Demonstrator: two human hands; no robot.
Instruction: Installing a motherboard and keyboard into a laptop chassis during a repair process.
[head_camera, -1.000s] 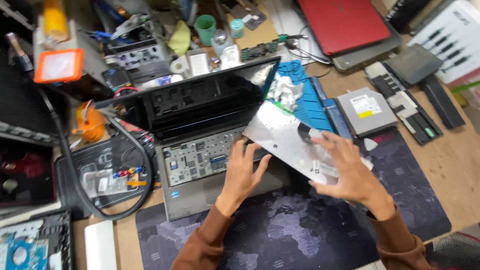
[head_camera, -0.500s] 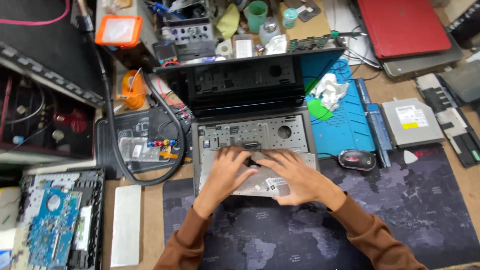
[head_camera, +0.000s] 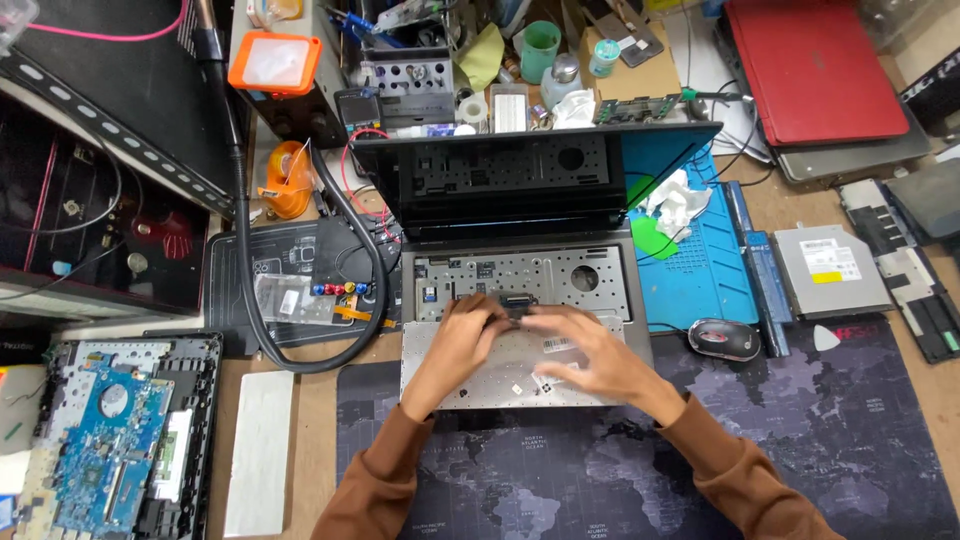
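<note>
Both hands over the open laptop (head_camera: 520, 290) near the middle of the workbench (head_camera: 310, 420). Detached keyboard panel (head_camera: 505, 365) lies face-down, metal back up, across the palm-rest area at the laptop's near edge, partly on the dark desk mat (head_camera: 800, 440). Left hand (head_camera: 462, 345) rests on the panel's far-left part, fingers curled toward the small black ribbon connector (head_camera: 517, 303) at the panel's far edge; pinch looks nearly closed around it but blur hides contact, cannot tell if it actually holds. Right hand (head_camera: 580, 355) is spread flat, fingers loosely open, pressing or steadying the panel's middle-right; grips nothing visible. Judgement: panel is thin, light, flexes easily, sheet-metal edges can bend; ribbon is fragile and kinks or tears if pulled. Best held by both long edges, flat, not by the cable. Mouse (head_camera: 724, 340) sits just right of the laptop, blue mat (head_camera: 700, 280) beyond it, bare circuit board (head_camera: 100, 440) at the bench's near-left corner.
</note>
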